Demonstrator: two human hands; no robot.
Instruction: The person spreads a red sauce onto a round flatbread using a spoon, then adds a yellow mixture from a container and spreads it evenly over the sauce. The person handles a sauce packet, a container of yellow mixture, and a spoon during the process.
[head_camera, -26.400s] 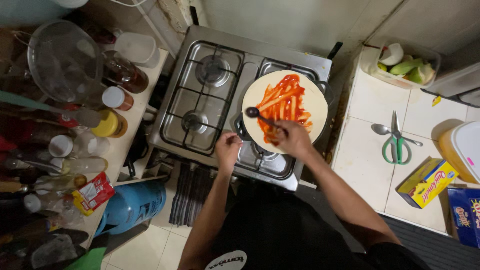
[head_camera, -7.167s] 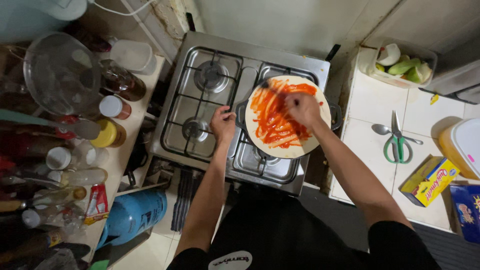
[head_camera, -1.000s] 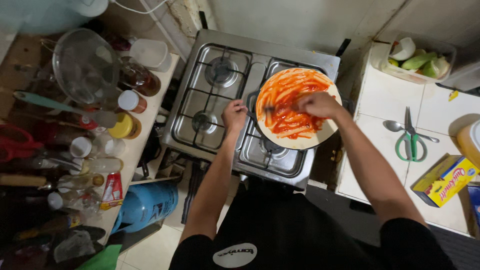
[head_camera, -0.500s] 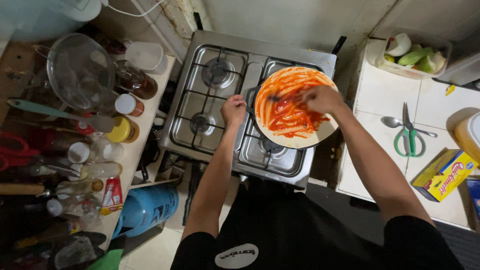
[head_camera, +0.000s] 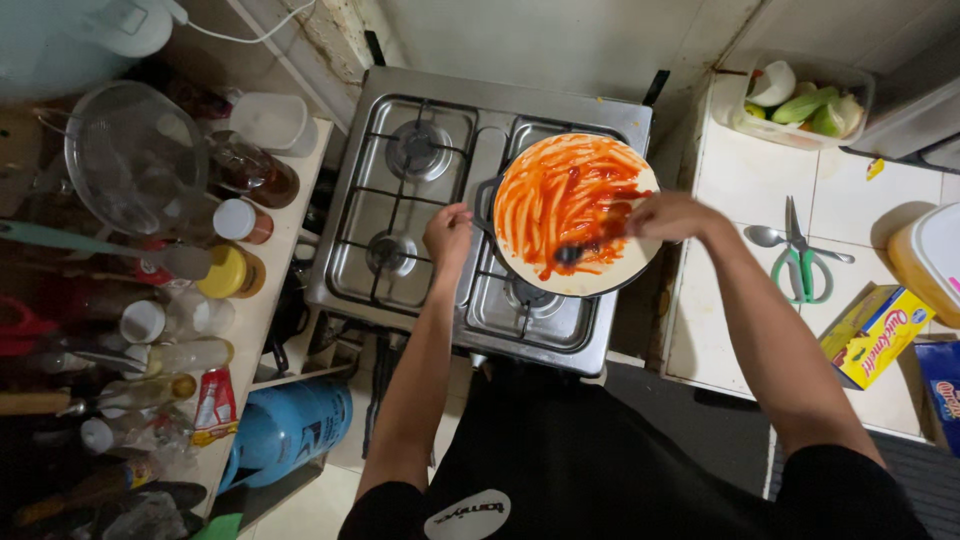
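Spreading step in hand: the right hand (head_camera: 672, 215) grasps a spoon (head_camera: 585, 245), smearing red sauce over a round flatbread (head_camera: 560, 175) in a pan (head_camera: 487, 200) at the stove's (head_camera: 400, 270) right front burner; the left hand (head_camera: 448, 230) clenches the pan's handle; the pale rim likely needs covering next

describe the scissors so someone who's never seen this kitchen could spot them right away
Start at the gas stove and move right onto the white tiled counter. The scissors lie there closed, blades pointing away, crossing a metal spoon; their green handles set them apart.
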